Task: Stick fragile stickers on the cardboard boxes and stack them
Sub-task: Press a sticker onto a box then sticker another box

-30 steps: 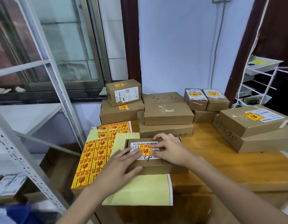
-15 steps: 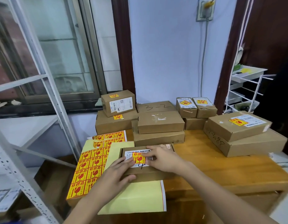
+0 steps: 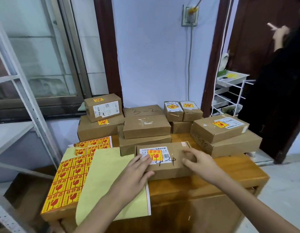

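Note:
A flat cardboard box (image 3: 176, 167) marked "4-4" lies on the wooden table (image 3: 230, 175) in front of me. A yellow-and-red fragile sticker (image 3: 153, 155) sits on its white label. My left hand (image 3: 137, 170) rests with straight fingers on the box's left end, fingertips beside the sticker. My right hand (image 3: 198, 161) lies on the box's right end with fingers bent over the top. A sheet of fragile stickers (image 3: 70, 175) lies at the left, partly under a bare yellow backing sheet (image 3: 108, 179).
Stickered boxes stand stacked at the back left (image 3: 102, 126), back middle-right (image 3: 181, 111) and right (image 3: 221, 130). Unstickered boxes (image 3: 145, 126) are piled just behind the held box. A metal rack (image 3: 28, 101) stands left, a white wire shelf (image 3: 230, 91) right, with a person in black (image 3: 277, 91) beside it.
My right hand has slid off the sticker to the box's right end, uncovering the "4-4" mark. My head has lifted, showing more wall and the person at the right.

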